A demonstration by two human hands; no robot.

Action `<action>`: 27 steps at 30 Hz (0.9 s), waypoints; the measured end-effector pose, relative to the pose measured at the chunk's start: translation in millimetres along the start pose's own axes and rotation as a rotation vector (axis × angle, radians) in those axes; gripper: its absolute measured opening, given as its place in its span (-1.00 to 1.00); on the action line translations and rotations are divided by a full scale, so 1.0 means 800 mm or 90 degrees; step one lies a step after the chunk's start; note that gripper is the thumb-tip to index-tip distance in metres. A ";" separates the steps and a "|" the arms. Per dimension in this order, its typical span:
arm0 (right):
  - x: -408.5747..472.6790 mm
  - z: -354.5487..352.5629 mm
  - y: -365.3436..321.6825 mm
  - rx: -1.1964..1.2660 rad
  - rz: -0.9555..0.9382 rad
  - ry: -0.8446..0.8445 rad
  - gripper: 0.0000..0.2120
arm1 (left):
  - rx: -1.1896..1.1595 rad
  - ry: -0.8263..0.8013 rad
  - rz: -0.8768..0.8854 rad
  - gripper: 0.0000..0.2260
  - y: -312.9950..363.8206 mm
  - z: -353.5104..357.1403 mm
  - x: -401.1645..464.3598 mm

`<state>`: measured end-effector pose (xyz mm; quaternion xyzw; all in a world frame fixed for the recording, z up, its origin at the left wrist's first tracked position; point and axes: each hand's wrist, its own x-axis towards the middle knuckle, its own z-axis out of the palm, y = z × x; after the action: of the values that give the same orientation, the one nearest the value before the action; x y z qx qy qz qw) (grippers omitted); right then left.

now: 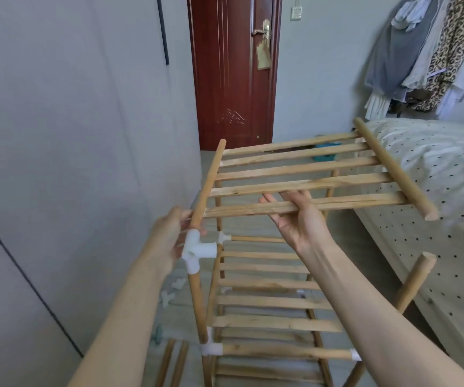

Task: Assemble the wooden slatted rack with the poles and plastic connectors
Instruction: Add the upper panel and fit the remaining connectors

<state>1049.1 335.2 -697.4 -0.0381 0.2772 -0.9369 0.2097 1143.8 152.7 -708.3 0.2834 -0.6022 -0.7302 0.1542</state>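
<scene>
The lower tiers of the pale wooden slatted rack (270,303) look joined. The top slatted wooden shelf panel (303,174) is held tilted above: its left rail meets the white plastic three-way connector (197,251) on the near-left wooden pole (197,303), steadied by the left hand (169,236), fingers curled around the joint. The right hand (298,216) cradles a slat from beneath, fingers relaxed. The bare right pole (412,283) still needs a connector (spares lie on the floor).

Slatted shelf (303,174) above rack (270,303)

There is only one view, from a wide-angle camera on the person's head. It looks forward and down, very near to both forearms and the wooden rack (278,300), and faces the red door (233,71) at the far wall; the bed (432,174) lies at right.
</scene>
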 end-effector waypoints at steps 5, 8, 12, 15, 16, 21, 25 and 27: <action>0.003 -0.003 -0.001 -0.056 -0.008 -0.035 -0.70 | -0.073 -0.010 -0.050 -0.66 -0.009 0.001 -0.002; 0.002 0.001 0.003 -0.046 -0.002 -0.025 -0.82 | -0.084 -0.003 -0.056 -0.69 -0.014 -0.004 -0.005; 0.000 -0.005 0.004 -0.031 -0.008 -0.025 -0.80 | -0.122 -0.032 -0.009 -0.73 -0.016 0.000 -0.014; -0.006 -0.005 0.004 -0.035 -0.013 -0.013 -0.82 | -0.119 -0.028 0.037 -0.72 -0.017 0.007 -0.019; -0.008 -0.006 0.003 -0.034 -0.013 -0.011 -0.82 | -0.114 -0.025 0.046 -0.72 -0.018 0.009 -0.022; -0.014 -0.013 -0.003 -0.056 -0.010 -0.005 -0.83 | -0.131 0.005 0.054 -0.66 -0.019 0.015 -0.033; -0.017 -0.016 -0.004 -0.076 0.011 -0.003 -0.85 | -0.182 0.068 0.169 -0.68 -0.025 0.024 -0.047; -0.018 -0.016 -0.004 -0.082 0.015 -0.011 -0.85 | -0.195 0.078 0.246 -0.70 -0.028 0.029 -0.055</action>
<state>1058.2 350.0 -705.5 -0.0561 0.3355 -0.9141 0.2205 1167.4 200.7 -717.3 0.1801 -0.5173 -0.7513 0.3681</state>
